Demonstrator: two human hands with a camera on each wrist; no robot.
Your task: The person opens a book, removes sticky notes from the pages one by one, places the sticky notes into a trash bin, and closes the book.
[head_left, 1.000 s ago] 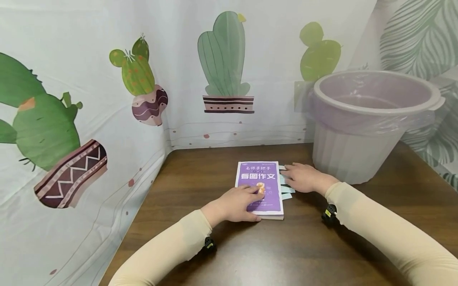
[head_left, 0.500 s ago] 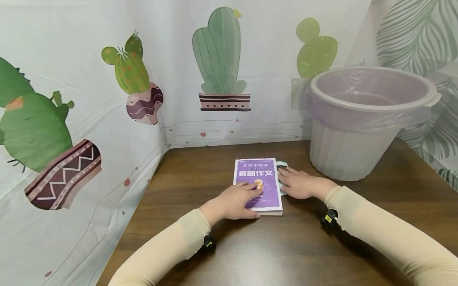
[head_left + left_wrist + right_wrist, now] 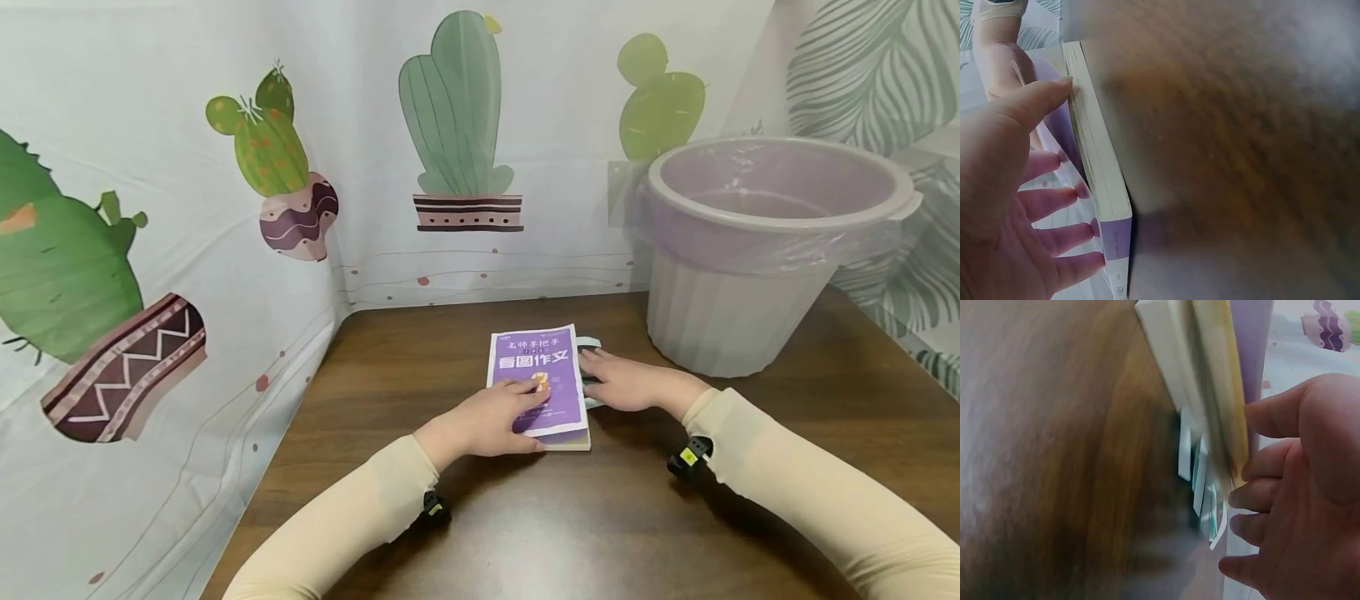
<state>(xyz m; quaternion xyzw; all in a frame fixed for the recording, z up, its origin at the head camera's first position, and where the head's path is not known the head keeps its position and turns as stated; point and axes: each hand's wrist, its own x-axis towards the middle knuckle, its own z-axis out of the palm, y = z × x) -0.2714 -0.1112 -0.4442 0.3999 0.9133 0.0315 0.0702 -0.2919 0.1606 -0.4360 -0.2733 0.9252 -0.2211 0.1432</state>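
Observation:
A purple paperback book (image 3: 528, 350) with white lettering lies on the brown table. Its cover's right side is bowed up off the page block, which shows cream in the left wrist view. My left hand (image 3: 491, 421) rests on the lower cover with fingers extended, its thumb (image 3: 1054, 94) by the bottom page edge. At the book's right edge, my right hand (image 3: 630, 382) touches the raised cover and a yellow sheet under it with fingertips. Pale blue-green paper strips (image 3: 1199, 481) stick out from the pages, partly hidden by that hand in the head view.
A large pale bin (image 3: 738, 308) with a clear plastic liner stands at the table's back right. White cloth (image 3: 367, 108) printed with cacti hangs behind and to the left. Bare tabletop (image 3: 525, 525) lies in front of the book.
The cover's right side has risen from lying flat. My right hand has shifted slightly in along the book's edge, while my left hand stays on the cover. The head view has drifted a little.

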